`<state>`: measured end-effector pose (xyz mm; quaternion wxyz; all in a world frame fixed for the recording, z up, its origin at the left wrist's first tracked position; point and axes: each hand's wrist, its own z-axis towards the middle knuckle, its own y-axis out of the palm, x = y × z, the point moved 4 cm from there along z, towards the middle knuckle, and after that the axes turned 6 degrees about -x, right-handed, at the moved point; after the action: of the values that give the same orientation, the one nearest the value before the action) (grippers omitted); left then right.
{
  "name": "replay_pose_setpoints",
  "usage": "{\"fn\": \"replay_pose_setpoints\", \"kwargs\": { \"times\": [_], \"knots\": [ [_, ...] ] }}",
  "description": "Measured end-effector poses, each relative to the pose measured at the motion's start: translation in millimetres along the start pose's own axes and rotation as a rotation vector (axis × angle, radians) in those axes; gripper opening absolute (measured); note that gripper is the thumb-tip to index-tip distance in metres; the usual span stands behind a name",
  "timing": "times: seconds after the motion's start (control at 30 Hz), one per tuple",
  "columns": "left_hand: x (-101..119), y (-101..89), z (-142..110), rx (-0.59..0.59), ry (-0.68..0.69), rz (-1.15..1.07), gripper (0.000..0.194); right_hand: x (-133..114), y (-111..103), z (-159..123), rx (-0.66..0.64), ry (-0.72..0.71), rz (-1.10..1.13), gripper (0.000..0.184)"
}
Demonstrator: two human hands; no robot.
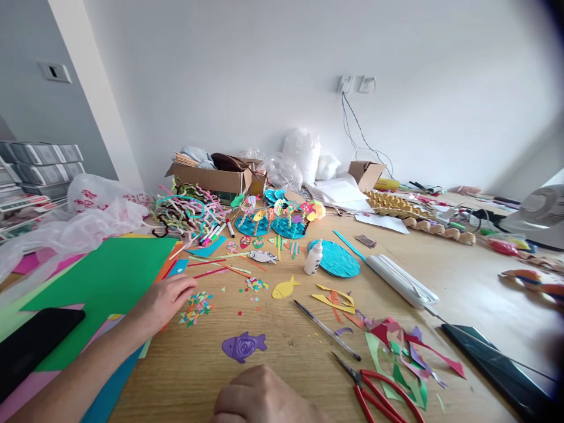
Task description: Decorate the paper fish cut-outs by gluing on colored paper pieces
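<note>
My left hand (170, 299) hangs over the left edge of a small pile of paper confetti (198, 306), its fingers pinched together. Whatever lies between the fingertips is too small to make out. At the bottom, my right hand (264, 398) is curled closed, knuckles up, and its fingertips are hidden. Just beyond it lies a purple paper fish (244, 347) with a swirl on its body. A yellow paper fish (285, 287) rests further up, beside a second heap of confetti dots (256, 284). A white glue bottle (313, 258) stands by a blue disc (337, 259).
Red-handled scissors (374, 388), a pen (326, 329) and paper scraps (405, 352) lie to the right. Green paper (106, 288) and a black phone (39, 341) are at left. Pipe cleaners (189, 208), decorated blue discs (252, 225) and a cardboard box (211, 177) stand at the back.
</note>
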<state>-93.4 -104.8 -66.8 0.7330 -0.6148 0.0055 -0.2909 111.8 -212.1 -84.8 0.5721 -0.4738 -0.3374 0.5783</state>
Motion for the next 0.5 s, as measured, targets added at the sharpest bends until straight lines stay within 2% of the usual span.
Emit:
{"fn": "replay_pose_setpoints", "kwargs": {
  "times": [0.1, 0.27, 0.37, 0.5],
  "knots": [
    [17.4, -9.4, 1.7, 0.006, 0.027, -0.015, 0.024, 0.4, 2.3, 1.3, -0.056, 0.004, 0.023, 0.008],
    [65.2, -14.2, 22.1, -0.216, 0.104, 0.055, 0.021, -0.6, 6.0, 4.4, -0.116, -0.006, 0.057, 0.013],
    [87.1, -5.0, 43.9, -0.344, 0.103, 0.136, 0.02, -1.2, 8.2, 6.5, -0.098, 0.016, 0.078, 0.02],
    [93.0, 19.2, 71.1, -0.426, 0.094, 0.127, 0.019, -2.4, 3.0, 6.9, -0.056, 0.066, 0.11, 0.037]
  ]
}}
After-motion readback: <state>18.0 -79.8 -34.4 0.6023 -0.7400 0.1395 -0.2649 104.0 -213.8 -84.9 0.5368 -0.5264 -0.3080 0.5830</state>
